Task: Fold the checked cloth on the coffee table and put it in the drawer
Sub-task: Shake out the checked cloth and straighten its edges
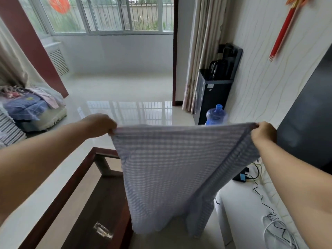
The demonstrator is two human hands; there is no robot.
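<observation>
The checked cloth (170, 169), pale blue and white, hangs spread out in the air in front of me. My left hand (100, 125) pinches its upper left corner. My right hand (263, 132) pinches its upper right corner. The top edge is stretched between both hands, and the lower part drapes down past the right edge of the coffee table (84, 200), a dark wooden frame with a glass top. No drawer shows in this view.
A white cabinet top (239, 209) with tangled cables and a small black box lies at the right. A black water dispenser (213, 90) and a blue water bottle (216, 115) stand by the wall. A pile of clothes (27, 103) sits at the left. Glossy floor stretches ahead.
</observation>
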